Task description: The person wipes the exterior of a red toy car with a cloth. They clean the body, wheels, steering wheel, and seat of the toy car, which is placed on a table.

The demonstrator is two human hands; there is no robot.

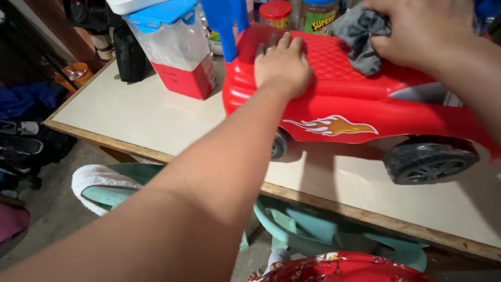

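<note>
Left hand (pixel 282 65) lay flat, fingers spread, on seat of red toy ride-on car (pixel 344 104); right hand (pixel 417 31) gripped grey cloth (pixel 362 39) against seat. Car stood on pale table (pixel 156 120), flame sticker (pixel 334 125) on side, black wheel (pixel 428 162) below. Behind: clear container (pixel 175 47) with blue lid and red base, red-lidded jar (pixel 275 13), green-labelled jar (pixel 318 18). Car front cut off at right edge; blue part (pixel 224 23) at rear only partly seen. Teal chair (pixel 292 224) under table edge, white towel (pixel 96 180) on it; grey floor, clutter at left
</note>
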